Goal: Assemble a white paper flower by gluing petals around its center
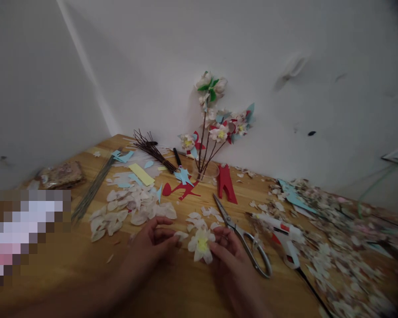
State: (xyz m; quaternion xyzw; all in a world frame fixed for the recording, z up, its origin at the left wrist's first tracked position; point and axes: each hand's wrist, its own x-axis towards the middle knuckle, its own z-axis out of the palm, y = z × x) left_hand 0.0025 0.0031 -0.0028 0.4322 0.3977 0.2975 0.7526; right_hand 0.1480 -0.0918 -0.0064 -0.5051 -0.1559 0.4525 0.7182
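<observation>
Between thumb and fingers, my right hand (230,251) holds a white artificial flower (200,245) with a yellow centre, facing up toward me. My left hand (155,243) pinches a single pale petal (181,236) just left of the flower. Past the flower, more loose petals (195,216) lie on the wood. A heap of whitish petals (135,201) spreads beyond my left hand. Silver scissors (240,232) rest at the right of my right hand, blades pointing away and to the left.
A white glue gun (287,236) with a black cord lies right of the scissors. Finished flower stems (204,141) stand in a clear cup near the wall. Wire stems (97,185), brown twigs (155,152), red paper scraps (226,185) and a large petal pile (331,265) surround the workspace.
</observation>
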